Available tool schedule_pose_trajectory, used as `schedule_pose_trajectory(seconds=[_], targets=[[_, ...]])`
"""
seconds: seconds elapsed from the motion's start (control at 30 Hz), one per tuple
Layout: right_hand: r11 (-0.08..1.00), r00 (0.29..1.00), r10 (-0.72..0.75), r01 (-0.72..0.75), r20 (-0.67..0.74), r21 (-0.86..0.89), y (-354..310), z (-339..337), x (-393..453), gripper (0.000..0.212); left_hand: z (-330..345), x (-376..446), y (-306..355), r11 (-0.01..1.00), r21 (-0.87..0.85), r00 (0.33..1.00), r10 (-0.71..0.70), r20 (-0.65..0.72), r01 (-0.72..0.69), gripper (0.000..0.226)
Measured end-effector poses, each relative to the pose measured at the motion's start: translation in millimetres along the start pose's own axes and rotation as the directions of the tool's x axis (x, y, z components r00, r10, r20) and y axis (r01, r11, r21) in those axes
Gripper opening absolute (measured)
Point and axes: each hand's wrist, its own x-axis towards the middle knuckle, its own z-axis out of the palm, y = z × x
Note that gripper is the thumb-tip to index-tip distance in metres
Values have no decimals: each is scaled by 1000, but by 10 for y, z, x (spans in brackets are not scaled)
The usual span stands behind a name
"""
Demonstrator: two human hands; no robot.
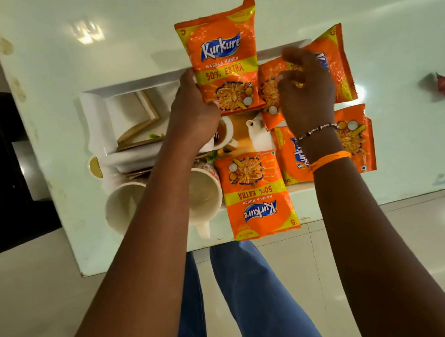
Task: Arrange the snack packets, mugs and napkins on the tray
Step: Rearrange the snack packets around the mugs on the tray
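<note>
At six o'clock, nearest the camera, a pair of blue-trousered legs (246, 297) stands on the pale glossy tiled floor (389, 247), and both bare forearms reach up from there over the near edge of the pale green glossy table (363, 2). At the table's near edge, at about seven o'clock of the white rectangular tray (135, 82), two cream ceramic mugs lie on their sides with their mouths toward the camera: the left mug (122, 203) and the right mug (205, 195), partly hidden by the left forearm. Just beside them at five o'clock lies an upside-down orange foil Kurkure snack packet (257, 195), overhanging the tray's near rim. At four o'clock another orange packet (350, 138) lies under the right wrist, which wears an orange thread band (330, 158) and a beaded bracelet (316, 130). Toward nine o'clock, white folded napkins (125, 112) fill the tray's left part. In the middle, the left hand (193, 111) is clamped on the lower left edge of an upright orange packet (222, 58), which extends past the far rim at twelve o'clock. The right hand (306, 88) rests with curled fingers closed on a fourth orange packet (339, 60) at two o'clock. Well apart at three o'clock, a crumpled red wrapper (444, 86) lies on the table.
</note>
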Motion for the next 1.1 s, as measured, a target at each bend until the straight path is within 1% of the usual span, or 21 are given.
schedule_pose_trajectory(seconds=[0.07, 0.1, 0.13, 0.17, 0.23, 0.3, 0.33, 0.4, 0.5, 0.63, 0.73, 0.83, 0.93, 1.0, 1.1], targets=[[1000, 980, -20, 22, -197, 7, 73, -161, 51, 34, 19, -19, 12, 1000, -1, 1000, -18, -14, 18, 58], [1000, 964, -16, 11, -264, -22, 130, -245, 91, 34, 29, -30, 25, 1000, 11, 999, -23, -44, 24, 63], [998, 954, -9, -12, -301, -69, 192, -324, 138, 35, 42, -45, 37, 999, 28, 996, -20, -86, 23, 65], [992, 952, 6, -44, -307, -115, 258, -385, 191, 37, 50, -59, 47, 999, 44, 991, -6, -130, 12, 62], [981, 965, 92, -130, -245, -147, 372, -473, 316, 42, 83, -82, 70, 999, 41, 985, 27, -173, -20, 47], [969, 971, 205, -219, -126, -112, 430, -506, 433, 45, 126, -82, 84, 998, 49, 990, 34, -136, -28, 38], [965, 971, 228, -236, -77, -118, 442, -506, 475, 43, 145, -84, 90, 997, 71, 994, 35, -104, -27, 37], [965, 975, 216, -220, -48, -139, 450, -509, 531, 37, 190, -85, 113, 993, 114, 998, 30, -49, -24, 38], [976, 979, 176, -187, -103, -113, 453, -563, 555, 32, 235, -84, 143, 986, 162, 999, 31, -7, -30, 49], [980, 973, 119, -147, -199, -132, 462, -701, 569, 29, 293, -116, 173, 971, 227, 997, 74, 34, -80, 54], [981, 970, 96, -130, -222, -143, 472, -732, 565, 28, 364, -155, 186, 956, 278, 996, 81, 41, -89, 58], [983, 975, 85, -115, -205, -140, 455, -688, 558, 29, 421, -176, 186, 955, 278, 994, 88, 66, -103, 61], [988, 979, 62, -88, -192, -127, 420, -707, 544, 31, 453, -208, 197, 950, 297, 995, 86, 60, -100, 62], [991, 975, 63, -86, -214, -99, 421, -776, 505, 31, 460, -247, 216, 948, 303, 995, 96, 33, -101, 62], [990, 957, 115, -131, -266, -44, 497, -946, 367, 28, 510, -382, 234, 937, 295, 979, 201, -18, -187, 58]])
